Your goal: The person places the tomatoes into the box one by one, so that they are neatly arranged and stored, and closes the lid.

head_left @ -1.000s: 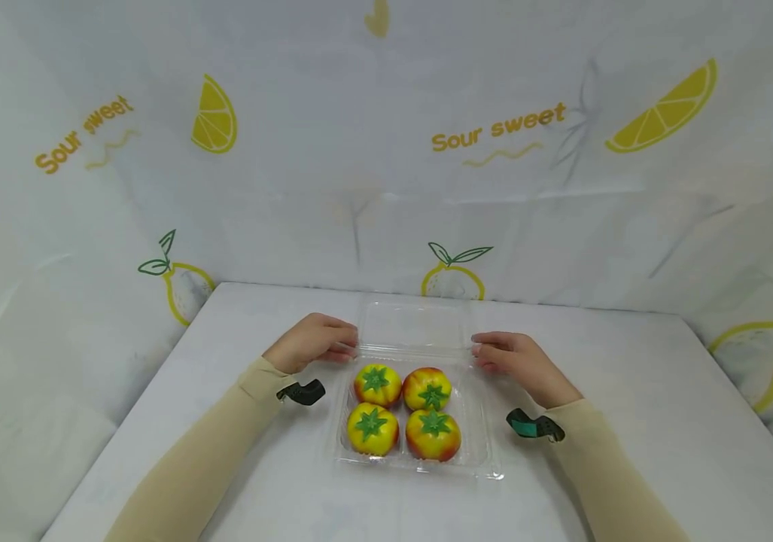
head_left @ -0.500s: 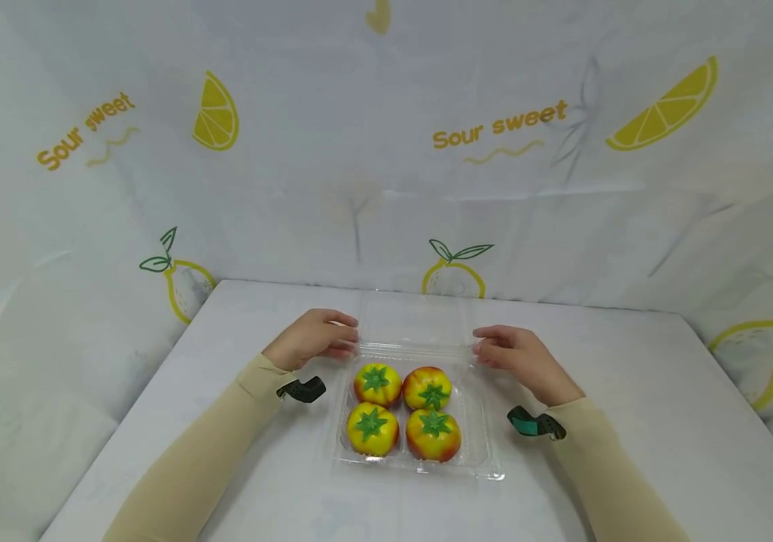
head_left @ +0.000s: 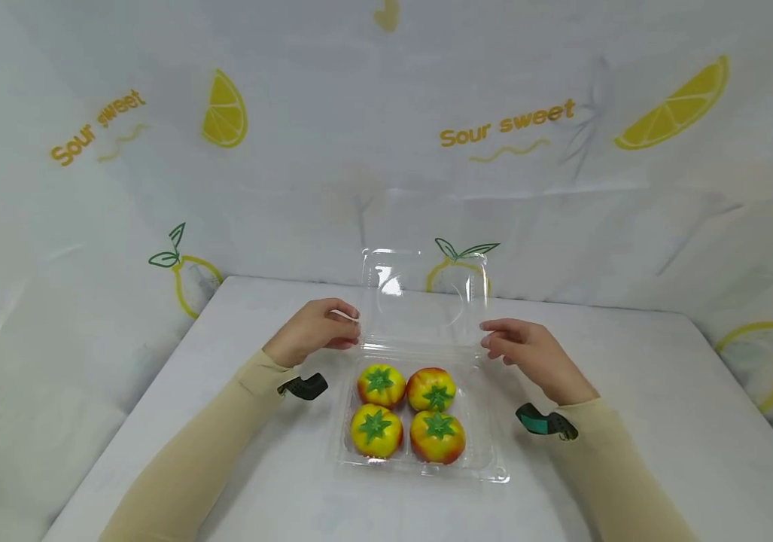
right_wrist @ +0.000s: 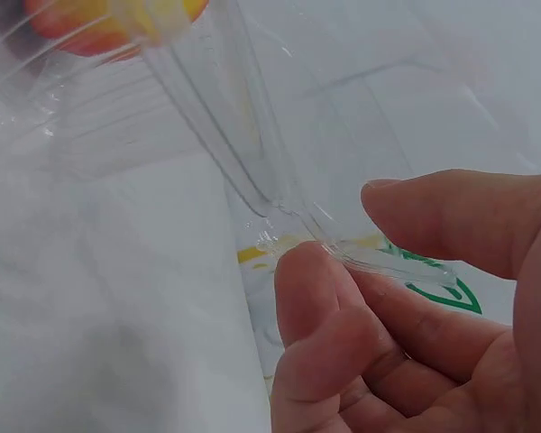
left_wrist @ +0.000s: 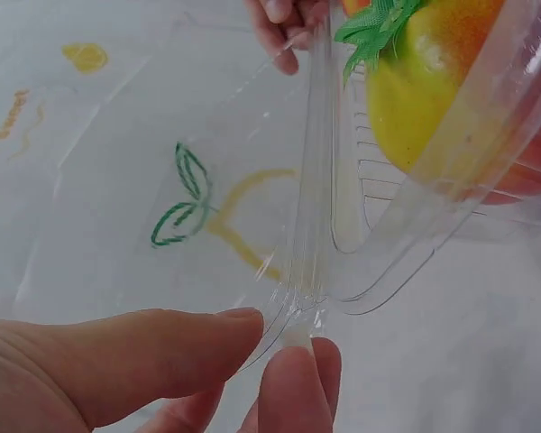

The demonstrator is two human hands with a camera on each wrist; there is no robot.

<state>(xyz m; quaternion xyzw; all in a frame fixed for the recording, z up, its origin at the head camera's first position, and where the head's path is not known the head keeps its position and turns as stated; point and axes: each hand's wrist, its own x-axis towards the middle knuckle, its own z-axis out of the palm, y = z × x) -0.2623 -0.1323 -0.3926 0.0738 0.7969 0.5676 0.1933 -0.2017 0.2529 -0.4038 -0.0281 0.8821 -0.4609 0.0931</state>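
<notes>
A clear plastic clamshell box (head_left: pixel 481 421) lies on the table with several yellow-and-red toy fruits (head_left: pixel 377 430) in its base, each with a green star-shaped leaf cap. Its transparent lid (head_left: pixel 420 309) stands raised at the back, tilted away. At the hinge's left end, my left hand (head_left: pixel 314 329) pinches the lid's lower edge between thumb and fingers (left_wrist: pixel 293 388). On the opposite side my right hand (head_left: pixel 528 350) touches the lid's corner with its fingers (right_wrist: pixel 308 284), while the thumb stays apart from the plastic.
The white-covered table (head_left: pixel 630 376) meets a white backdrop (head_left: pixel 318 150) printed with lemons and "Sour sweet" lettering. A dark strap (head_left: pixel 302 386) shows at the left wrist and a dark-and-green one (head_left: pixel 545 423) at the right.
The lid has swung up from lying back on the table to a raised tilt. Both hands have shifted slightly upward with it; the fruits stay in place within the base.
</notes>
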